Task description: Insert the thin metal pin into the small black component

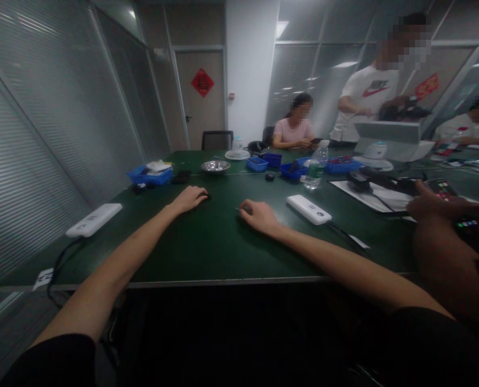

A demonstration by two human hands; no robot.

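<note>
My left hand point(190, 199) rests on the green table point(207, 242), its fingers closed around a small black object point(208, 197) whose kind I cannot make out. To the right of it, my right hand point(261, 216) lies on its side with thumb and fingers pinched. They hold a small dark object point(247, 208) with a thin pale tip pointing left; most of it is hidden by the fingers. The two hands are apart, with bare tabletop between them. A white power bank point(308, 209) with a black cable lies right of my right hand.
Another white power bank point(94, 220) lies at left. Farther back are a metal bowl point(215, 167), blue trays point(150, 174), and a water bottle point(316, 165). A neighbour's hand point(435, 201) holds a device at right. Several people are around the table.
</note>
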